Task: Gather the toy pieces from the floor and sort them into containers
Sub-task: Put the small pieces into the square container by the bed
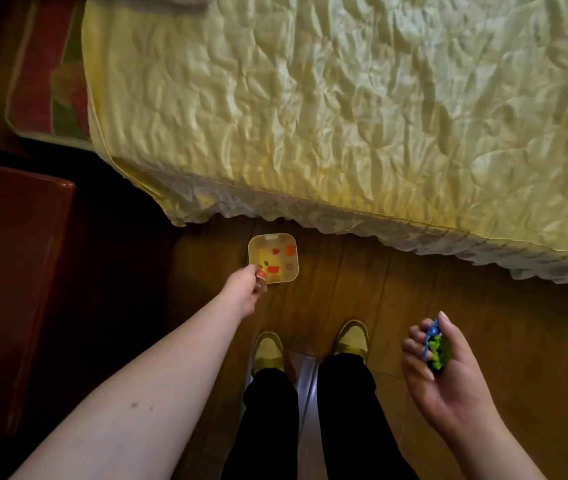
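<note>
We stretch our bare left arm (158, 372) forward and down, the left hand (242, 289) with fingers curled in a pinch. Our right hand (438, 368) sits nearer, palm up, fingers (414, 344) cupped. Our black-trousered legs (306, 417) stand between them.

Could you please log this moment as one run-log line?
left hand: pinches small red toy piece at square translucent plastic container | right hand: holds blue and green toy pieces | wooden floor
</note>
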Action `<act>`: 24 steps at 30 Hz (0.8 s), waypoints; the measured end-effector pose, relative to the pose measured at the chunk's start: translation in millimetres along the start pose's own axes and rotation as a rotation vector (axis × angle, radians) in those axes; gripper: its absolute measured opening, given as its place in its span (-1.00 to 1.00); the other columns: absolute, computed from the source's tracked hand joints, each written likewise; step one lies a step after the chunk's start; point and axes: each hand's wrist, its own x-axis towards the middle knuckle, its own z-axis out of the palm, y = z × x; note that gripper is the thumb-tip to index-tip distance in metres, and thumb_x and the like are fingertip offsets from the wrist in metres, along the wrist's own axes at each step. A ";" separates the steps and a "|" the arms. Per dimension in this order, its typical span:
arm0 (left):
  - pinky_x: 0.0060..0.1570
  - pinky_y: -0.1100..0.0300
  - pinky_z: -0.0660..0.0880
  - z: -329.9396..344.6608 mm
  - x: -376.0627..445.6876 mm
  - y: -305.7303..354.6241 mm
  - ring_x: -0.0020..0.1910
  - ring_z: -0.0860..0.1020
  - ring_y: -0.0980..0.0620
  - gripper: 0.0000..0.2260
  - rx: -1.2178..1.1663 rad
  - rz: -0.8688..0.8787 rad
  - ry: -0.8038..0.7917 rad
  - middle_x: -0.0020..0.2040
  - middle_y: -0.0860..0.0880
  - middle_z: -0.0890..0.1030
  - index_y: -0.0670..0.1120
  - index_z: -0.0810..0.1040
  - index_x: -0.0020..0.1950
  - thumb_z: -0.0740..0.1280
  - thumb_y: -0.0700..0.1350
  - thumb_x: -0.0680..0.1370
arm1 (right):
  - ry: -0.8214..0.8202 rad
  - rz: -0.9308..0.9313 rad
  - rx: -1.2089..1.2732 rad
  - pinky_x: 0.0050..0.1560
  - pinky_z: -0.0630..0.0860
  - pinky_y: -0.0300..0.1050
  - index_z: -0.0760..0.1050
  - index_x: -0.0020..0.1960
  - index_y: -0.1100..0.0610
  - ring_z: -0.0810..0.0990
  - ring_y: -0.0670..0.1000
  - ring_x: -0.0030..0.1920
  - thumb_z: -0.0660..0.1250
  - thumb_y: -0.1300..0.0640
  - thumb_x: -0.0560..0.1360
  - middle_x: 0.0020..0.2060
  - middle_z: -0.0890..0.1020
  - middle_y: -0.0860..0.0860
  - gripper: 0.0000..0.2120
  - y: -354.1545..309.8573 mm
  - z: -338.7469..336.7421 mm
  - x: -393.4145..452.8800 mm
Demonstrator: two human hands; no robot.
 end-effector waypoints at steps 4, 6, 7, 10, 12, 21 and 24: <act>0.29 -0.07 0.44 -0.5 6.1 2.8 0.18 0.53 -0.12 -0.87 -0.173 -0.051 -0.029 0.04 -0.15 0.56 -0.05 0.48 -0.06 0.21 -0.05 0.62 | -0.008 0.021 0.012 -0.62 0.33 -0.37 0.63 -0.28 0.13 0.42 -0.14 -0.46 0.39 -0.06 0.43 -0.34 0.50 -0.02 -0.74 6.6 0.2 9.5; 0.26 -0.06 0.47 -3.1 3.4 4.6 0.19 0.53 -0.14 -0.87 -0.208 -0.047 -0.025 -0.02 -0.14 0.54 -0.05 0.47 -0.07 0.21 -0.05 0.62 | -0.012 0.020 0.017 -0.61 0.34 -0.37 0.63 -0.28 0.13 0.42 -0.14 -0.46 0.40 -0.06 0.42 -0.34 0.50 -0.02 -0.74 9.9 1.5 9.8; 0.23 -0.05 0.48 -4.9 1.3 4.8 0.20 0.52 -0.15 -0.88 -0.209 -0.042 -0.033 -0.02 -0.14 0.54 -0.07 0.47 -0.02 0.21 -0.05 0.62 | -0.017 0.017 0.020 -0.61 0.34 -0.37 0.63 -0.28 0.13 0.42 -0.14 -0.45 0.41 -0.06 0.42 -0.34 0.50 -0.02 -0.74 11.2 2.6 8.5; 0.13 -0.03 0.51 -13.0 -13.0 5.2 0.20 0.53 -0.15 -0.72 -0.140 -0.020 -0.095 0.07 -0.17 0.54 -0.11 0.42 0.30 0.19 -0.06 0.62 | -0.029 0.005 0.006 -0.61 0.34 -0.37 0.64 -0.29 0.14 0.43 -0.14 -0.45 0.40 -0.05 0.43 -0.34 0.51 -0.01 -0.73 15.0 9.3 -0.6; 0.08 0.00 0.53 -19.8 -26.8 6.9 0.18 0.54 -0.13 -0.67 -0.069 0.000 -0.122 0.19 -0.19 0.55 -0.11 0.38 0.38 0.17 -0.05 0.63 | -0.043 -0.007 -0.006 -0.61 0.34 -0.36 0.63 -0.28 0.13 0.43 -0.14 -0.45 0.40 -0.04 0.44 -0.34 0.51 -0.01 -0.74 17.2 16.4 -10.0; -0.11 0.11 0.58 -62.0 -158.3 16.1 0.01 0.61 -0.04 -0.74 0.308 0.121 -0.168 0.06 -0.10 0.62 -0.09 0.52 0.20 0.13 -0.02 0.65 | -0.044 -0.080 -0.060 -0.61 0.29 -0.36 0.47 -0.14 0.15 0.43 -0.13 -0.46 0.40 0.01 0.43 -0.35 0.49 0.01 -0.79 25.3 54.0 -101.3; -0.11 0.12 0.57 -79.2 -216.7 16.9 0.01 0.63 -0.05 -0.75 0.427 0.174 -0.230 0.04 -0.10 0.65 -0.08 0.55 0.16 0.14 -0.01 0.64 | -0.040 -0.117 -0.066 -0.62 0.26 -0.36 0.39 -0.08 0.14 0.41 -0.13 -0.46 0.41 0.03 0.43 -0.35 0.47 0.02 -0.75 23.8 61.1 -147.4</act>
